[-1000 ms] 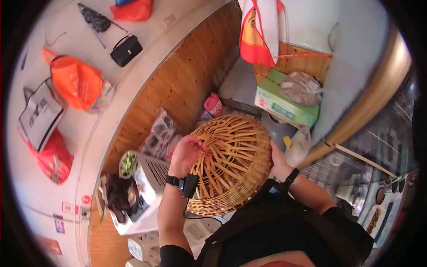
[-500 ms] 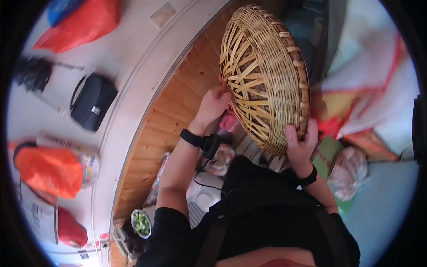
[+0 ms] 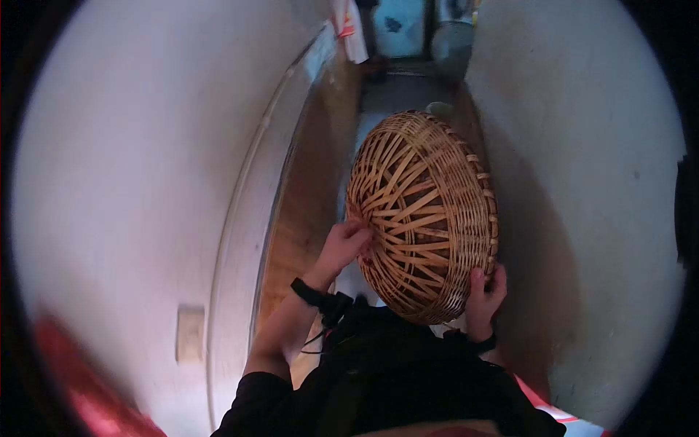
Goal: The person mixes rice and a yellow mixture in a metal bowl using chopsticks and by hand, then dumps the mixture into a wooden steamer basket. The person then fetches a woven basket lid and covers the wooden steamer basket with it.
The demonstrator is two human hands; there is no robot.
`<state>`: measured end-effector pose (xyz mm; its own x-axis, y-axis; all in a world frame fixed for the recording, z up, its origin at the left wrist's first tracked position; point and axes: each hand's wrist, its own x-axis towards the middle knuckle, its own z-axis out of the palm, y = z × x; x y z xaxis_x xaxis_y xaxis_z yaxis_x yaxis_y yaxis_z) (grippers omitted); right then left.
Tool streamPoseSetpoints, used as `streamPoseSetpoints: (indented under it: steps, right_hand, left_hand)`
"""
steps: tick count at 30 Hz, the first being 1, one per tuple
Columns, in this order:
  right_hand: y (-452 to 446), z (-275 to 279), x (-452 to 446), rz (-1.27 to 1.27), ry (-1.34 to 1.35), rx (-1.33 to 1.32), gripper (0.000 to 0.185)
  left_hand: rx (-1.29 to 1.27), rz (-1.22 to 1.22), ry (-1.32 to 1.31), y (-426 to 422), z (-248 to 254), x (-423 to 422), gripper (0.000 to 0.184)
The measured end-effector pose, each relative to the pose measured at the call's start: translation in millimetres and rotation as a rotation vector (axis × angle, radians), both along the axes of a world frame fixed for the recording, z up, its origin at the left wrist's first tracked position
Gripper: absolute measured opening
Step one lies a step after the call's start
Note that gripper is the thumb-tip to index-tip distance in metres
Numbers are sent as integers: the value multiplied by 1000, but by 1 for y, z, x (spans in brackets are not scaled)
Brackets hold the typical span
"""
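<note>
A round woven wicker basket is tipped on its side in front of my body, its base turned to the left and its thick rim to the right. My left hand is closed at the middle of the base, where a bit of reddish material shows by the fingers. Low on the rim, my right hand grips the basket with the thumb on the woven side. The basket's inside faces away and is hidden.
I am in a narrow passage between a white left wall with wood panelling below and a pale right wall. Ahead, a grey floor leads to a bluish door. A wall switch sits at left.
I have moved forward into the passage; the hanging bags and cap have mostly left view. The basket sits lower in view, still in both hands.
</note>
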<state>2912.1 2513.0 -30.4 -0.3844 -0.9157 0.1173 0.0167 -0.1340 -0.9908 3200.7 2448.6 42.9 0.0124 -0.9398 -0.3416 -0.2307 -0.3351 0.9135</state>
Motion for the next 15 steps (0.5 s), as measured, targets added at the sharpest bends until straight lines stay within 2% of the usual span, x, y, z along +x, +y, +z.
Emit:
streamPoseSetpoints:
  steps: [1, 3, 5, 6, 9, 11, 13, 15]
  right_hand:
    - [6, 5, 13, -15, 93, -14, 33]
    - [25, 33, 27, 8, 14, -23, 32]
    - [26, 38, 38, 37, -92, -52, 32]
    - [29, 44, 52, 32, -67, -106, 34]
    - [42, 29, 38, -13, 66, -135, 35]
    - [30, 32, 37, -99, 180, -167, 35]
    - [24, 55, 35, -94, 164, -175, 33]
    - [37, 63, 44, -88, 143, -191, 31]
  left_hand:
    - [-2, -32, 13, 3, 4, 15, 19]
    - [211, 152, 515, 5, 18, 37, 16]
    - [216, 129, 551, -6, 16, 54, 18]
    - [191, 172, 572, 2, 42, 72, 20]
    - [32, 88, 387, 5, 40, 36, 21]
    - [36, 9, 323, 4, 45, 48, 21]
    - [52, -89, 202, 5, 59, 60, 20]
    - [-59, -174, 112, 16, 69, 75, 22]
